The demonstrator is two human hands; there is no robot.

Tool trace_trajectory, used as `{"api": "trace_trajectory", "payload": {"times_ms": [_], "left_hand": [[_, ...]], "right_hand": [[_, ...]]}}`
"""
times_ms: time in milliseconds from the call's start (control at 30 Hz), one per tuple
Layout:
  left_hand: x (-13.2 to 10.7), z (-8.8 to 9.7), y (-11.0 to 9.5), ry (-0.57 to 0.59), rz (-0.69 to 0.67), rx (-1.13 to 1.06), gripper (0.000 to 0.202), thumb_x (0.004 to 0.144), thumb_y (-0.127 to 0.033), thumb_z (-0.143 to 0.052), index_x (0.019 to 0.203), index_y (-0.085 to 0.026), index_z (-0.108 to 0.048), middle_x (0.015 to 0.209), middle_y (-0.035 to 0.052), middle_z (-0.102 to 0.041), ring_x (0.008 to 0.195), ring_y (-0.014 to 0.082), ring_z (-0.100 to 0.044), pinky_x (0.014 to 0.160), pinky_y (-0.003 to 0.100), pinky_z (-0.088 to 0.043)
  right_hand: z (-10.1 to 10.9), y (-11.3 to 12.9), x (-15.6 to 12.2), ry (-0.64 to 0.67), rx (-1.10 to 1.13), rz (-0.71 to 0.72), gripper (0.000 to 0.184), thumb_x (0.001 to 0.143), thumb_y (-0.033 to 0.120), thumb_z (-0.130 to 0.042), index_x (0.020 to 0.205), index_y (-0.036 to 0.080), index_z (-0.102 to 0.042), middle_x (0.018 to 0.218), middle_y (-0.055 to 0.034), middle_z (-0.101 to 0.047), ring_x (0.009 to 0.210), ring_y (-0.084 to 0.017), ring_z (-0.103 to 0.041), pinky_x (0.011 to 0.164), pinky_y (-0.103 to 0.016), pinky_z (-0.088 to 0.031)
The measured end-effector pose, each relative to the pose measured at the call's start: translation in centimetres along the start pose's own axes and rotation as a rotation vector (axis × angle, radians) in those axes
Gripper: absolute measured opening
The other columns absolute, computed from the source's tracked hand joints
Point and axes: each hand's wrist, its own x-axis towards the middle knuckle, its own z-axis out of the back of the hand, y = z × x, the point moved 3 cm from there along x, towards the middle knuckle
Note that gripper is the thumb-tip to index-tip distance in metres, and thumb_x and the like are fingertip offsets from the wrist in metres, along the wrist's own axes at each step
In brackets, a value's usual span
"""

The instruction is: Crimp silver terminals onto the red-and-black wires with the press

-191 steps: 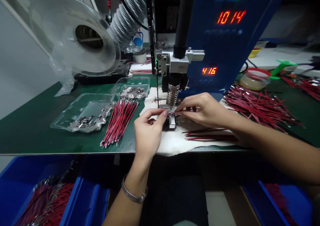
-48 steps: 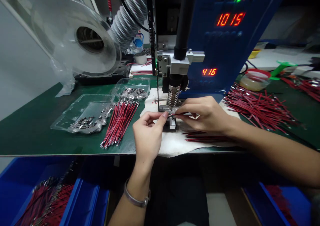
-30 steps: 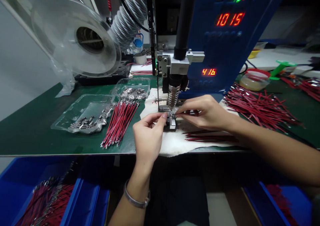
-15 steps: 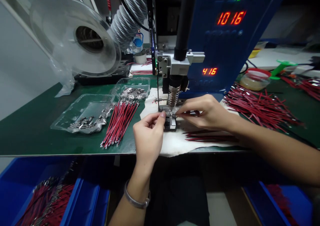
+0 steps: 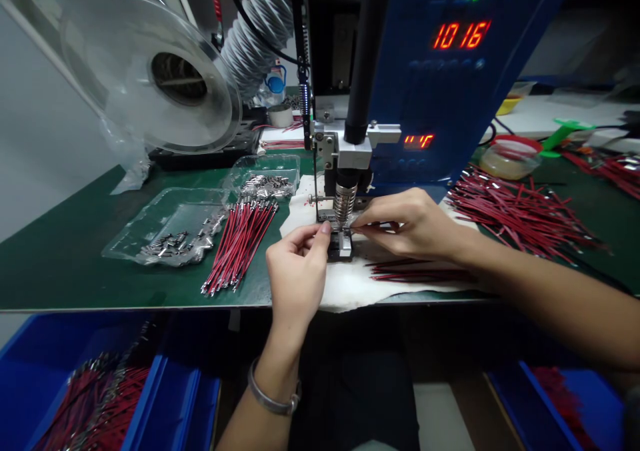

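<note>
Both hands meet at the small metal fixture (image 5: 342, 243) under the machine's spring-wrapped soldering head (image 5: 345, 201). My left hand (image 5: 300, 261) is closed in a pinch at the fixture's left side; whatever lies between thumb and fingertip is too small to make out. From the right, my right hand (image 5: 405, 224) pinches a thin dark wire (image 5: 383, 226), its fingertips close to the tip of the head. Below that hand, several red and black wires (image 5: 420, 274) lie on a white cloth (image 5: 350, 291).
Left of the hands lie a bundle of red wires (image 5: 237, 248) and clear plastic trays (image 5: 125, 238) with small metal parts. A larger wire pile (image 5: 520, 218) and a red-lidded jar (image 5: 510, 158) sit right. Behind rises the blue machine (image 5: 430, 91); blue bins (image 5: 165, 404) stand below the table edge.
The machine's head has come down toward the fixture, and its lower red display reads differently. My hands have stayed in place.
</note>
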Motion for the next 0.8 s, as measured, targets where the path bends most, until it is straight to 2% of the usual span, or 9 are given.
{"api": "trace_trajectory", "payload": {"times_ms": [800], "left_hand": [[0.04,-0.01,0.05,0.022,-0.005,0.012,0.028,0.075,-0.039,-0.069,0.078,-0.011,-0.07,0.055,-0.0003,-0.051,0.049,0.0086,-0.039,0.047,0.02,-0.03]], "right_hand": [[-0.11,-0.09,-0.27,0.008,-0.013,0.013,0.014,0.083,0.014,-0.057,0.086,0.014,-0.071,0.072,-0.0035,-0.068,0.06,-0.01,-0.059,0.056,-0.021,-0.042]]}}
